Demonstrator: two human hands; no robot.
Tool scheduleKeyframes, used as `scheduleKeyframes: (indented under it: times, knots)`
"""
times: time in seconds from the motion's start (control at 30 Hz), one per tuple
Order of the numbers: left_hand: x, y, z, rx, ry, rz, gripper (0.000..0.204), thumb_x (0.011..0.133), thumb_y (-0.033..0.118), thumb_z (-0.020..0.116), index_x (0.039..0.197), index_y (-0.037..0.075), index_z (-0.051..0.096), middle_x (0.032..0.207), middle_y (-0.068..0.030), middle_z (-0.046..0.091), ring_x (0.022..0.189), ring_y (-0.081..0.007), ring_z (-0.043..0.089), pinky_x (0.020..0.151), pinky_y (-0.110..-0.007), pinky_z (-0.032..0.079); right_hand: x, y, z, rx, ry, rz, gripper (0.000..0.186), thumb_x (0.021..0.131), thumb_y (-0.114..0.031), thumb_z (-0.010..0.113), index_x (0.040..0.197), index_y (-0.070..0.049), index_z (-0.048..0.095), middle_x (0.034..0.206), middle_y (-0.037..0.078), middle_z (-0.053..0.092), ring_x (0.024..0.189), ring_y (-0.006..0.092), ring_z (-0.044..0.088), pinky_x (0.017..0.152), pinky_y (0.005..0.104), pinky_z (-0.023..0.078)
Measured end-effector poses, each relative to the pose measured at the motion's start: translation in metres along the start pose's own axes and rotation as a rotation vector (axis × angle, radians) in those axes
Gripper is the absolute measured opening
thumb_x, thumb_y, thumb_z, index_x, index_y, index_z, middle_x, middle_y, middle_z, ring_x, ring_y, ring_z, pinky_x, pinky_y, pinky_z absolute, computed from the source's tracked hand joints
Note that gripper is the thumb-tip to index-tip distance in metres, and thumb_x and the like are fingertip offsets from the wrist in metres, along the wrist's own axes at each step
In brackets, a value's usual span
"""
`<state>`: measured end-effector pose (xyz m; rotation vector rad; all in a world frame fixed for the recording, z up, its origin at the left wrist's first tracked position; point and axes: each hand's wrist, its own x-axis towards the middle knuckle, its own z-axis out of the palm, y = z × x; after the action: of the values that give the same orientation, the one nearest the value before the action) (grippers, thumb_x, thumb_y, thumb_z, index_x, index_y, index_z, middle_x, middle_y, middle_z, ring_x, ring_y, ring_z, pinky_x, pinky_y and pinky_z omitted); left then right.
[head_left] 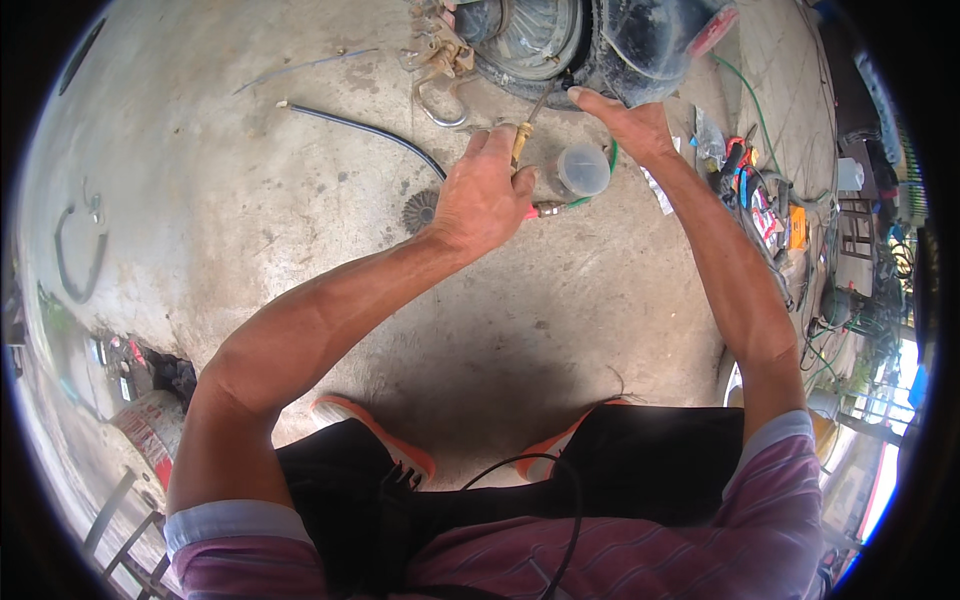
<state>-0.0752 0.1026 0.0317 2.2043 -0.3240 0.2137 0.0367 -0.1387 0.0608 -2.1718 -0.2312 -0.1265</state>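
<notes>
My left hand [480, 195] is closed around the yellowish handle of a screwdriver [521, 145]. Its thin metal shaft points up and away, with the tip at the lower rim of a dusty dark round housing [635, 55]. Against the near side of that housing, my right hand [637, 128] grips its edge, thumb stretched along the rim; the other fingers are mostly hidden. A greyish ribbed round part [530, 40] shows inside the rim on the left. A small clear plastic cup [583, 170] stands on the floor between my hands.
Rusty metal brackets [440, 50] lie left of the housing. A black hose [370, 128] runs toward a dark toothed disc [420, 210] beside my left wrist. Tools and colourful scraps [750, 190] clutter the right. A green hose [750, 90] trails there. My shoes [370, 430] rest below on the concrete.
</notes>
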Motion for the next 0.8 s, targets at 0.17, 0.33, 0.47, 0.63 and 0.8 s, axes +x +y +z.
scheduleKeyframes:
  times: [0.17, 0.33, 0.47, 0.63, 0.8]
  knots:
    - [0.023, 0.006, -0.033, -0.060, -0.264, -0.200, 0.048, 0.092, 0.017, 0.075, 0.134, 0.002, 0.056, 0.094, -0.0256, 0.073, 0.086, -0.0408, 0.075, 0.078, -0.048, 0.059, -0.002, -0.005, -0.001, -0.012, 0.004, 0.003, 0.058, 0.085, -0.021, 0.091, 0.130, 0.006, 0.066, 0.123, 0.011, 0.074, 0.110, 0.0178, 0.070, 0.100, 0.0332, 0.056]
    - [0.044, -0.011, -0.051, 0.092, -0.414, -0.083, 0.047, 0.091, 0.018, 0.074, 0.133, 0.003, 0.057, 0.089, -0.0279, 0.072, 0.089, -0.0418, 0.075, 0.079, -0.050, 0.059, 0.002, 0.016, 0.000, -0.076, 0.042, 0.005, 0.058, 0.083, -0.020, 0.092, 0.129, 0.005, 0.068, 0.122, 0.009, 0.074, 0.107, 0.0181, 0.070, 0.099, 0.0327, 0.056]
    - [0.051, -0.017, -0.060, 0.139, -0.463, -0.004, 0.039, 0.093, 0.011, 0.070, 0.127, -0.002, 0.057, 0.097, -0.0334, 0.072, 0.097, -0.0496, 0.073, 0.085, -0.054, 0.059, 0.000, 0.013, 0.005, -0.030, 0.041, 0.063, 0.055, 0.083, -0.020, 0.093, 0.127, 0.003, 0.070, 0.121, 0.009, 0.074, 0.106, 0.0181, 0.070, 0.099, 0.0325, 0.056]
    - [0.058, -0.017, -0.067, 0.184, -0.520, 0.018, 0.039, 0.094, 0.012, 0.070, 0.128, -0.003, 0.056, 0.094, -0.0341, 0.071, 0.095, -0.0504, 0.073, 0.083, -0.055, 0.059, -0.005, -0.002, 0.004, -0.033, 0.040, 0.019, 0.054, 0.084, -0.023, 0.092, 0.127, 0.002, 0.070, 0.122, 0.008, 0.074, 0.107, 0.0179, 0.070, 0.099, 0.0333, 0.055]
    - [0.062, -0.030, -0.067, 0.192, -0.535, 0.049, 0.044, 0.093, 0.011, 0.070, 0.133, 0.001, 0.053, 0.096, -0.0311, 0.071, 0.092, -0.0490, 0.071, 0.080, -0.053, 0.056, -0.006, -0.006, 0.003, -0.074, 0.062, 0.013, 0.056, 0.083, -0.024, 0.092, 0.128, 0.001, 0.070, 0.121, 0.008, 0.074, 0.107, 0.0188, 0.069, 0.099, 0.0340, 0.054]
